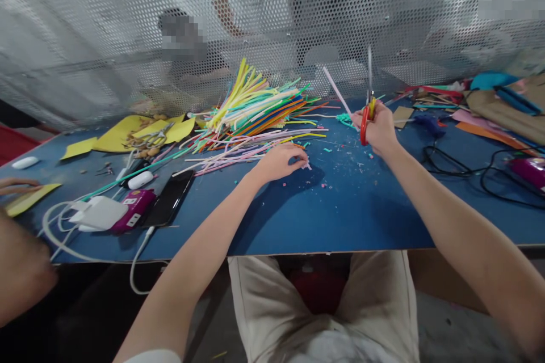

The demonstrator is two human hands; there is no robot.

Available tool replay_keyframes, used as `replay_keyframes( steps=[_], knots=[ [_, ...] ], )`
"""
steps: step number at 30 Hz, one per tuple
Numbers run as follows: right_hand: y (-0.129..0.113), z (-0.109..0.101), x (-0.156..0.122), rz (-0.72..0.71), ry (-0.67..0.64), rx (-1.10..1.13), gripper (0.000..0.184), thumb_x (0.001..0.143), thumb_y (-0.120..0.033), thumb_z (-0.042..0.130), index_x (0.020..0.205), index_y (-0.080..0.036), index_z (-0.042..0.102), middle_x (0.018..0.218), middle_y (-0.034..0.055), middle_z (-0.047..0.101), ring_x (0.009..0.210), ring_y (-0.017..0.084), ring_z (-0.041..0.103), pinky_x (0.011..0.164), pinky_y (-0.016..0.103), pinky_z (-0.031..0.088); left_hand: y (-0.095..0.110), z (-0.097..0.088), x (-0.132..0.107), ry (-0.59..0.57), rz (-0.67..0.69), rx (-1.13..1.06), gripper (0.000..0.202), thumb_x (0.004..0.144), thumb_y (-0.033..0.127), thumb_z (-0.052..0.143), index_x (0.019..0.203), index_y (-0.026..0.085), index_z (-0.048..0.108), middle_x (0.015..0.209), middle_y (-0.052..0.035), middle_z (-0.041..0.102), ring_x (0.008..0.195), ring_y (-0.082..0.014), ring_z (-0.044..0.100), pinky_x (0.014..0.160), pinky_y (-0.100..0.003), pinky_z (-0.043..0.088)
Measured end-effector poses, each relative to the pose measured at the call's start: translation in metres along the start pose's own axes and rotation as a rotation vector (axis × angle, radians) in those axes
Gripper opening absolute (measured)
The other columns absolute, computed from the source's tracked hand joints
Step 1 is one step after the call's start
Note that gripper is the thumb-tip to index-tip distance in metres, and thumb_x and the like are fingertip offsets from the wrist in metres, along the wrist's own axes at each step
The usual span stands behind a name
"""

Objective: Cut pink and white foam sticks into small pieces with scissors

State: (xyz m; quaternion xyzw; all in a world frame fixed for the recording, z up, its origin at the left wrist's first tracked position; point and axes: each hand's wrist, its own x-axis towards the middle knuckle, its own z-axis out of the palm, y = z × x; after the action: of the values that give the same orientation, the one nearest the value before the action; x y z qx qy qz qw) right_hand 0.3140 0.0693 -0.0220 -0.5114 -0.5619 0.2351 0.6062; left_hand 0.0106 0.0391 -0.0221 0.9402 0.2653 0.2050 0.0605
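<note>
My right hand (381, 129) is closed around a pair of scissors (365, 125) with red and yellow handles, blades pointing up. A pale pink pipe cleaner (336, 89) also sticks up from its fingers. Low over the table, my left hand (281, 161) has thumb and forefinger curled together, and a small pale lilac piece of pipe cleaner (307, 166) shows at the fingertips. Behind that hand lie loose lilac pipe cleaners (238, 154) and a big multicoloured bundle of pipe cleaners (259, 108). Tiny cut bits are scattered between my hands.
On the left are a black phone (172, 198), a white charger (102, 212), cables and yellow sheets (121, 133). Another person's hand (19, 186) rests at the far left. Black cables (451, 167) and coloured materials lie right. A perforated metal screen (272, 22) stands behind.
</note>
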Motion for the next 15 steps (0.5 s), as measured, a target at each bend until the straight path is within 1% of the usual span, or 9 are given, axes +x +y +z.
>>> replay_keyframes(
  steps=[1, 3, 5, 7, 11, 13, 15],
  knots=[
    [-0.004, 0.005, -0.005, 0.062, 0.004, 0.143, 0.041, 0.073, -0.044, 0.080, 0.075, -0.026, 0.042, 0.069, -0.0011, 0.059, 0.065, 0.018, 0.061, 0.060, 0.034, 0.051, 0.000, -0.001, 0.000, -0.019, 0.027, -0.007, 0.021, 0.098, 0.030, 0.054, 0.099, 0.022, 0.073, 0.101, -0.0041, 0.076, 0.100, -0.0204, 0.068, 0.095, -0.034, 0.048],
    [-0.014, 0.015, -0.016, 0.149, -0.043, 0.361, 0.046, 0.068, -0.040, 0.085, 0.069, -0.025, 0.042, 0.063, -0.0029, 0.055, 0.061, 0.015, 0.059, 0.056, 0.029, 0.048, 0.001, -0.002, 0.000, -0.049, 0.067, -0.007, 0.021, 0.097, 0.028, 0.054, 0.100, 0.023, 0.075, 0.102, -0.0046, 0.075, 0.104, -0.0207, 0.067, 0.097, -0.034, 0.047],
    [-0.024, 0.023, -0.027, 0.259, -0.054, 0.501, 0.047, 0.064, -0.033, 0.090, 0.067, -0.024, 0.043, 0.059, -0.0046, 0.054, 0.058, 0.012, 0.057, 0.053, 0.025, 0.046, 0.002, -0.003, -0.001, -0.049, 0.078, 0.013, 0.021, 0.097, 0.028, 0.055, 0.101, 0.023, 0.075, 0.105, -0.0054, 0.075, 0.107, -0.0211, 0.066, 0.099, -0.035, 0.047],
    [-0.032, 0.029, -0.037, 0.372, -0.037, 0.601, 0.048, 0.062, -0.027, 0.092, 0.067, -0.023, 0.045, 0.058, -0.0051, 0.055, 0.057, 0.010, 0.056, 0.052, 0.022, 0.045, 0.002, -0.001, -0.001, -0.023, 0.062, 0.045, 0.022, 0.098, 0.029, 0.054, 0.100, 0.023, 0.075, 0.106, -0.0064, 0.074, 0.107, -0.0216, 0.066, 0.098, -0.036, 0.047],
    [-0.038, 0.037, -0.049, 0.473, -0.058, 0.661, 0.051, 0.060, -0.027, 0.094, 0.071, -0.023, 0.044, 0.061, -0.0040, 0.060, 0.059, 0.010, 0.057, 0.053, 0.021, 0.049, -0.002, 0.007, 0.001, 0.024, 0.049, 0.106, 0.026, 0.100, 0.035, 0.052, 0.107, 0.021, 0.073, 0.112, -0.0083, 0.071, 0.109, -0.0226, 0.064, 0.098, -0.038, 0.047],
    [-0.037, 0.039, -0.051, 0.520, -0.078, 0.679, 0.053, 0.059, -0.028, 0.094, 0.070, -0.023, 0.042, 0.062, -0.0030, 0.061, 0.059, 0.010, 0.057, 0.054, 0.022, 0.051, -0.005, 0.011, 0.002, 0.005, 0.065, 0.122, 0.028, 0.100, 0.039, 0.052, 0.109, 0.022, 0.073, 0.116, -0.0088, 0.069, 0.111, -0.0228, 0.063, 0.100, -0.038, 0.046],
    [-0.036, 0.041, -0.053, 0.552, -0.099, 0.684, 0.056, 0.057, -0.028, 0.095, 0.069, -0.023, 0.041, 0.063, -0.0019, 0.062, 0.059, 0.011, 0.057, 0.054, 0.023, 0.051, -0.007, 0.014, 0.003, -0.032, 0.081, 0.124, 0.029, 0.100, 0.042, 0.052, 0.107, 0.023, 0.074, 0.116, -0.0085, 0.068, 0.112, -0.0227, 0.061, 0.101, -0.038, 0.045]
  ],
)
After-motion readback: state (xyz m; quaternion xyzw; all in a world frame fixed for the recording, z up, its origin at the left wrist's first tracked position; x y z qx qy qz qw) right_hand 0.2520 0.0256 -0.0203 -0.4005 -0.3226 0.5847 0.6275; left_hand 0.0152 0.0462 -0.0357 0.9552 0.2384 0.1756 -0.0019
